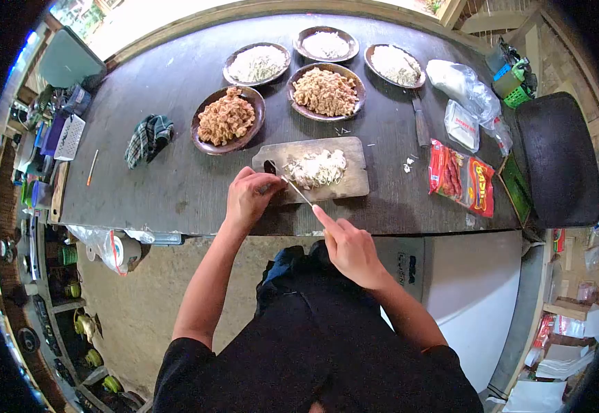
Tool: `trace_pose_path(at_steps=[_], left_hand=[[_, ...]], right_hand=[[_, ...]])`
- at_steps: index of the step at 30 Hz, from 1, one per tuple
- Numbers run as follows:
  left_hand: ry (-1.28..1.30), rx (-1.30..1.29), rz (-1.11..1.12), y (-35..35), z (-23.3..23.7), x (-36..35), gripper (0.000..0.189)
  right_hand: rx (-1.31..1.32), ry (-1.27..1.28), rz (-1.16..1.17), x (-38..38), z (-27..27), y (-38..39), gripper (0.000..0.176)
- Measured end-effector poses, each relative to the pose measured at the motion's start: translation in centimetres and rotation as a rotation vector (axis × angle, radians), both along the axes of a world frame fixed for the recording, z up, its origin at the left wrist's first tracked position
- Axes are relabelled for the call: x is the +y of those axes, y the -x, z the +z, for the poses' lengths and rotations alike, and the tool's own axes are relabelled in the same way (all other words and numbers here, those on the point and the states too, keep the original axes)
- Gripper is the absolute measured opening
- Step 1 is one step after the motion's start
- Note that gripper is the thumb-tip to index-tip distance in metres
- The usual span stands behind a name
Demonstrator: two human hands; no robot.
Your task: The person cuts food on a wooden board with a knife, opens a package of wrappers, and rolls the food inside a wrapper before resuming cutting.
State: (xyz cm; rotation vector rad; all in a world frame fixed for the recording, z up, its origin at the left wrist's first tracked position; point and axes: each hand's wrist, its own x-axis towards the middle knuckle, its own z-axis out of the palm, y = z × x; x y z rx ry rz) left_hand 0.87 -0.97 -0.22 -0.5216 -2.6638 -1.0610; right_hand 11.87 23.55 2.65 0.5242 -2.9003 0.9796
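Observation:
A wooden cutting board (pixel 356 180) lies near the table's front edge, with a pile of pale chopped pieces (pixel 318 169) on it. My right hand (pixel 350 249) grips a knife (pixel 299 192), its blade angled up and left over the board's lower left part. At the board's left end, the fingers of my left hand (pixel 251 196) are pinched together beside the knife tip; what they hold is too small to name. Behind the board stand a plate of brown fried food (pixel 226 120) and a second plate of lighter brown food (pixel 325 92).
Three plates of pale shreds (pixel 258 64) stand at the back. A checked cloth (pixel 149 140) and an orange-tipped stick (pixel 92 168) lie left. On the right are another knife (pixel 421 124), a plastic box (pixel 462 126), a red food packet (pixel 460 180) and a plastic bag (pixel 466 88).

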Motion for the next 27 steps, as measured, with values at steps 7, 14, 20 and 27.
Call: trace_pose_path(at_steps=[7,14,20,27], left_hand=[[0.049,0.029,-0.012,0.0,0.2,0.0,0.013],[0.07,0.12,-0.011,-0.4,0.6,0.3,0.017],[0.024,0.15,0.059,-0.4,-0.4,0.7,0.017],[0.051,0.109,0.049,-0.3,-0.1,0.6,0.018]], right_hand=[[-0.027,-0.035,-0.033,-1.0,-1.0,-0.3,0.061],[0.001,0.005,-0.052,-1.0,-1.4,0.1,0.061],[0.004,0.023,-0.004,-0.4,-0.7,-0.8,0.064],[0.017,-0.082,-0.021,-1.1,-1.5,-0.3,0.064]])
